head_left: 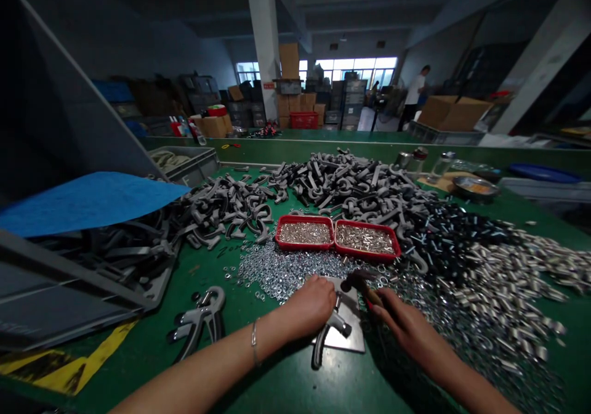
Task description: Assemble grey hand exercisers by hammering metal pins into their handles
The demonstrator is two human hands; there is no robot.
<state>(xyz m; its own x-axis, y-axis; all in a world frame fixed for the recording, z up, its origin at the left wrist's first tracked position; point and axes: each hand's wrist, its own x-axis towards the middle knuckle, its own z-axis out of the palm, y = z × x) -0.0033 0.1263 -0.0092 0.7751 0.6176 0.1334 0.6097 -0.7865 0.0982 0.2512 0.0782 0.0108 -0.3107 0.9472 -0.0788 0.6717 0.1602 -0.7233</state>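
My right hand grips a hammer by its wooden handle, the dark head raised beside the work. With closed fingers, my left hand holds a grey and black plastic clamp on a flat metal plate. The hammer head is close to a small metal pin at the clamp's upper end; whether they touch I cannot tell. To the left, on the green table, lies another grey clamp. Beyond my hands are two red trays, one with tiny metal pieces, one with small pins.
Loose nuts spread around the trays. A big heap of grey clamp parts lies behind them. Metal sleeves and black parts cover the right side. A grey crate with a blue sheet stands left. A person stands far back.
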